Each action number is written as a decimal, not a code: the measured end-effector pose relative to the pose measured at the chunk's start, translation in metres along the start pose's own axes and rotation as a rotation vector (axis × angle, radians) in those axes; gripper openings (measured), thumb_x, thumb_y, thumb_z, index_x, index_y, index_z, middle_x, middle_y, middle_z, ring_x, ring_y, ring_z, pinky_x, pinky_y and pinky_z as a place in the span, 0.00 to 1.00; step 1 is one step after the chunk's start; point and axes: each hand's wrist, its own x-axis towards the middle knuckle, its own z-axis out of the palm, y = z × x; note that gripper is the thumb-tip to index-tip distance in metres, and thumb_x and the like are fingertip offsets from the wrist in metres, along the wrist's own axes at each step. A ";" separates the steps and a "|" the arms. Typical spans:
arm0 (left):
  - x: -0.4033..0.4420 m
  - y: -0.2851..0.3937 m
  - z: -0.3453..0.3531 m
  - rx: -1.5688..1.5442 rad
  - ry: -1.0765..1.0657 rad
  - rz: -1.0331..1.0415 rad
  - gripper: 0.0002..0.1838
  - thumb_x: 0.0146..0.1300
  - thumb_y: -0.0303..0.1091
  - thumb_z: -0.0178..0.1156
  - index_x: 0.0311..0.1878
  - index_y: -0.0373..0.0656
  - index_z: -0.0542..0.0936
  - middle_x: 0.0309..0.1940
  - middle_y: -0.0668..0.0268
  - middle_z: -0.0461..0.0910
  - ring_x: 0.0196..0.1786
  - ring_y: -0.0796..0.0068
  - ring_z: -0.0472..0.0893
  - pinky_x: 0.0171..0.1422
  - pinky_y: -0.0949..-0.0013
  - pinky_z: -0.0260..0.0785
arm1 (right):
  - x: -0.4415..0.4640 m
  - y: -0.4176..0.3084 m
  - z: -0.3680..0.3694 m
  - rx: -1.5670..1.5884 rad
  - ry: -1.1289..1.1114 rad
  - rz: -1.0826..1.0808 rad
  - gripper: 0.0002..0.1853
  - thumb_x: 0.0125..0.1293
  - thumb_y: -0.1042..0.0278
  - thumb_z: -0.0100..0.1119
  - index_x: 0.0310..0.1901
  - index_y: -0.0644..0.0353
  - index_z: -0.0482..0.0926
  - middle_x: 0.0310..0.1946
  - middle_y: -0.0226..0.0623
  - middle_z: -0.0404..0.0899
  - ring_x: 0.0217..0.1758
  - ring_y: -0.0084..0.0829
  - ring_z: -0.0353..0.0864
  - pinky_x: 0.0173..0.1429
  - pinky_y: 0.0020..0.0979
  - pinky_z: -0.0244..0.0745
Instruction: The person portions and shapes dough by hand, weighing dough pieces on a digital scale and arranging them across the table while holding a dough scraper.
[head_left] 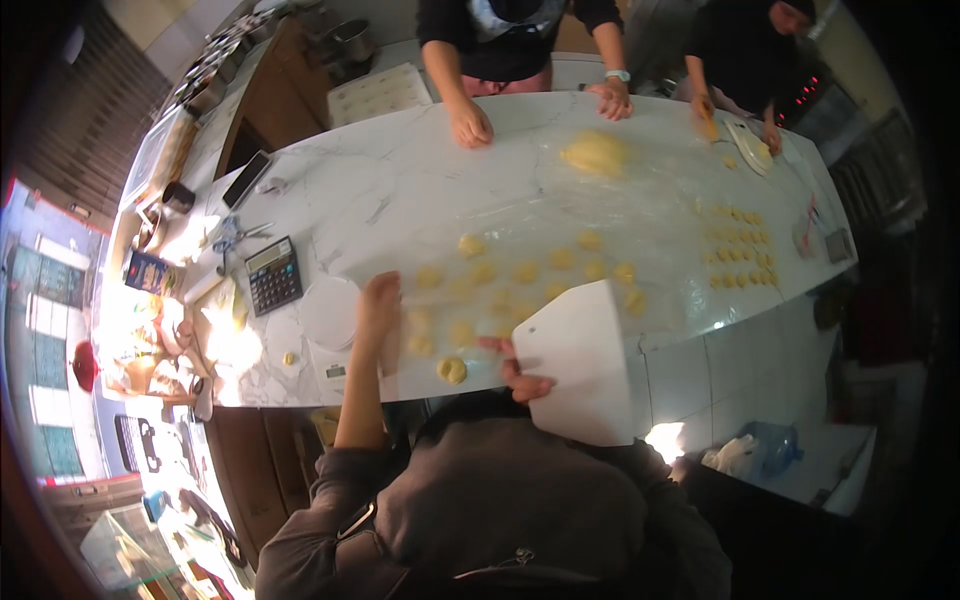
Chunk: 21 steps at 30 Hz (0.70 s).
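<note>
My right hand (528, 382) grips a flat white board (578, 365) by its left edge; the board has a small hole near one corner and is tilted above the table's near edge. My left hand (378, 308) is upright between the kitchen scale (332, 312) and the dough pieces, its fingers smeared by motion. Several yellow dough pieces (483, 272) lie under or among clear plastic film (520, 215) in front of me. The nearest dough piece (452, 370) sits by the table edge, between my hands. The board hides part of the table.
Across the marble table (340, 190), one person stands by a large dough lump (595, 153); another works beside a white scale (748, 145). Rows of small dough pieces (740, 245) lie at right. A calculator (273, 275), scissors (235, 235) and a phone (247, 180) lie at left.
</note>
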 end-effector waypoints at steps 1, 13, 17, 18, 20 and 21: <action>0.001 0.023 -0.004 -0.140 0.034 -0.163 0.25 0.59 0.35 0.55 0.58 0.35 0.66 0.34 0.60 0.79 0.37 0.67 0.79 0.43 0.70 0.71 | 0.003 0.009 -0.013 0.052 -0.031 -0.004 0.27 0.70 0.58 0.36 0.65 0.65 0.52 0.40 0.43 0.72 0.24 0.20 0.59 0.29 0.18 0.59; 0.003 0.059 0.001 0.295 -0.008 -0.215 0.28 0.45 0.31 0.62 0.52 0.31 0.71 0.27 0.57 0.78 0.31 0.64 0.78 0.39 0.66 0.71 | -0.032 0.070 -0.112 -0.107 0.045 -0.213 0.29 0.71 0.51 0.33 0.63 0.68 0.58 0.34 0.49 0.71 0.24 0.24 0.63 0.33 0.22 0.62; 0.007 0.047 0.017 0.460 0.211 0.113 0.23 0.55 0.32 0.55 0.54 0.33 0.70 0.46 0.51 0.74 0.48 0.55 0.74 0.54 0.61 0.65 | -0.073 0.044 -0.102 -0.152 -0.189 -0.265 0.28 0.70 0.52 0.34 0.63 0.65 0.59 0.31 0.46 0.71 0.22 0.23 0.64 0.31 0.25 0.61; 0.002 0.067 0.018 0.457 0.204 0.231 0.23 0.57 0.33 0.54 0.55 0.33 0.69 0.50 0.50 0.72 0.52 0.53 0.71 0.57 0.61 0.63 | -0.086 0.036 -0.100 -0.194 -0.214 -0.297 0.27 0.70 0.53 0.35 0.63 0.65 0.59 0.31 0.45 0.71 0.22 0.23 0.64 0.30 0.25 0.61; -0.007 0.079 0.036 0.457 0.052 0.256 0.26 0.62 0.40 0.51 0.61 0.37 0.65 0.61 0.50 0.64 0.64 0.50 0.62 0.67 0.53 0.53 | -0.118 0.022 -0.101 -0.237 -0.186 -0.320 0.26 0.70 0.55 0.35 0.63 0.65 0.59 0.31 0.44 0.71 0.21 0.23 0.63 0.29 0.26 0.60; -0.010 0.075 0.048 0.551 0.010 0.188 0.27 0.63 0.41 0.50 0.62 0.38 0.63 0.63 0.51 0.61 0.66 0.50 0.59 0.67 0.50 0.50 | -0.137 0.014 -0.104 -0.240 -0.132 -0.303 0.26 0.70 0.56 0.36 0.63 0.65 0.59 0.31 0.44 0.71 0.21 0.23 0.63 0.29 0.26 0.60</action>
